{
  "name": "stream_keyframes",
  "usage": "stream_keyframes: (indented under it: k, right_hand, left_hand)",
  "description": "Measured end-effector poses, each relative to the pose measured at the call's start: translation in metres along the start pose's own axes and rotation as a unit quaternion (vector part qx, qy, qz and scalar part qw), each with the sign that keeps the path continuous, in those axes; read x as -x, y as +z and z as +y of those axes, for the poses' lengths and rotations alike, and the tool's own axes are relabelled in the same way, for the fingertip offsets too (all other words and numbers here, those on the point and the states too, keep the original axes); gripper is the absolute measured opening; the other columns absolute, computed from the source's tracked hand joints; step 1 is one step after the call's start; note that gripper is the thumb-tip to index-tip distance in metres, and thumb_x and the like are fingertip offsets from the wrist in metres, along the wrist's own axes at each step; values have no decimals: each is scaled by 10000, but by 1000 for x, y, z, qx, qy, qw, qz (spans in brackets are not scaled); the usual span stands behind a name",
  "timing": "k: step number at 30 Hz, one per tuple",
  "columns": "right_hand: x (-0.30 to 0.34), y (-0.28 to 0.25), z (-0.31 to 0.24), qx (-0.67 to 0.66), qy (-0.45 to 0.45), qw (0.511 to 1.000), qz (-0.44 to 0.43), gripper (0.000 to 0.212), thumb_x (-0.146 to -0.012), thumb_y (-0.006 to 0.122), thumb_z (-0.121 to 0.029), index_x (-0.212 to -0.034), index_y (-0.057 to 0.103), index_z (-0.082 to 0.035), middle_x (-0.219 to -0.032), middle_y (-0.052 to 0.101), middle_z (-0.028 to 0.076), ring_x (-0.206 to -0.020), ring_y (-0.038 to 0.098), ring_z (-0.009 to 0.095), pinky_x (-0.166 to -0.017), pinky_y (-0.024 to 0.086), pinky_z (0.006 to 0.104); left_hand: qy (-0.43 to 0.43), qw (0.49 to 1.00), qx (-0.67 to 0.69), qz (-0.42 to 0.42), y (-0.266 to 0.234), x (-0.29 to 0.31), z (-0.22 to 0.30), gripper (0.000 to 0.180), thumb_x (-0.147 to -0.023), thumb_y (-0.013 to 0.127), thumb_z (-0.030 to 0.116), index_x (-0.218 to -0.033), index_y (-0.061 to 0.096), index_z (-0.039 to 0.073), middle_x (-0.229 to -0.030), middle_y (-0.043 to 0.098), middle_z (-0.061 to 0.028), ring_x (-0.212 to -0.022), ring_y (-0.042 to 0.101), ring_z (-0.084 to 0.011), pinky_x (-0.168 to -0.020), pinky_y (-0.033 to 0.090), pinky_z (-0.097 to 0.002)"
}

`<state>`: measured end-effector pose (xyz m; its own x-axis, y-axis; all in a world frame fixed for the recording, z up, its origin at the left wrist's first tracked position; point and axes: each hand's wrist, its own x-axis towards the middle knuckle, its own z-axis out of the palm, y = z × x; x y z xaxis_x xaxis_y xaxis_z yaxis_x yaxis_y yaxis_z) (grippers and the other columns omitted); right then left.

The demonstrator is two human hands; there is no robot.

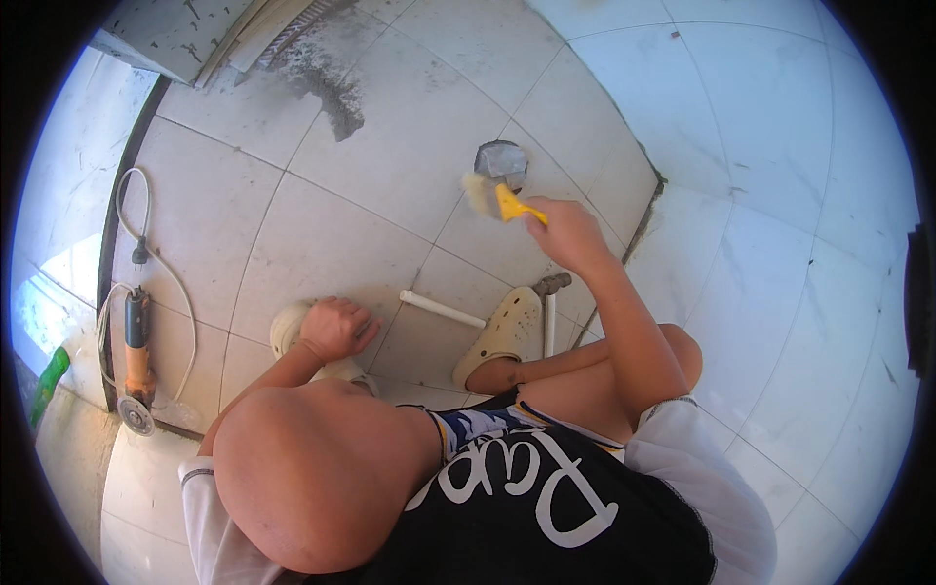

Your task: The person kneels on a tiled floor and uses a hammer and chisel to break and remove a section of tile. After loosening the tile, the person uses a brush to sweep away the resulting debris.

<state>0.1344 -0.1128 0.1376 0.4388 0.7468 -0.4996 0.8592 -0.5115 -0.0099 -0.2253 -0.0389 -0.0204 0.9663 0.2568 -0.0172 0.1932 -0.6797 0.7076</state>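
My right hand (570, 234) is closed around the yellow handle of a paintbrush (509, 205). Its pale bristles are blurred and point left, just below a round hole (502, 162) in the tiled floor with a grey flat piece in it. Whether the bristles touch the tile I cannot tell. My left hand (339, 328) hangs over my left clog (287, 330), its fingers loosely bent and slightly apart, with nothing visible in them. Between my feet lies a white stick or pipe (444, 308). A hammer-like tool (552, 284) with a dark head lies beside my right clog (511, 327).
An angle grinder (138, 346) with a cutting disc and a looped cable lies at the left, near a dark floor edge. A green object (49, 385) is beyond it. Grey mortar residue (336, 102) marks the far tiles. White tiled wall (770, 234) rises on the right.
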Motion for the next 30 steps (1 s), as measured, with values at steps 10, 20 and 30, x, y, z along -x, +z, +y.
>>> stream_keyframes:
  k: [10,20,30]
  right_hand:
    - [6,26,-2,37,44,998,14,238,-883,575,-222,-1029,666,-57,-825,687,166,-775,665,372,-694,530,486]
    - [-8,48,-18,54,137,984,-101,213,-857,543,-154,-933,691,-21,-912,686,211,-858,661,394,-758,529,483]
    - [-14,-12,-29,8,155,985,-75,310,-915,520,-261,-911,675,8,-866,660,241,-827,635,418,-750,500,480]
  left_hand:
    - [0,1000,-4,-19,-1,-2,0,310,-835,666,300,-602,582,115,-594,603,-70,-577,609,-249,-580,497,-367]
    - [0,1000,-20,-17,0,-3,-2,309,-837,662,304,-610,584,109,-602,608,-70,-583,611,-254,-577,498,-372]
    - [-3,1000,0,-21,5,1,-5,320,-846,651,309,-607,573,111,-600,597,-70,-586,606,-264,-582,500,-387]
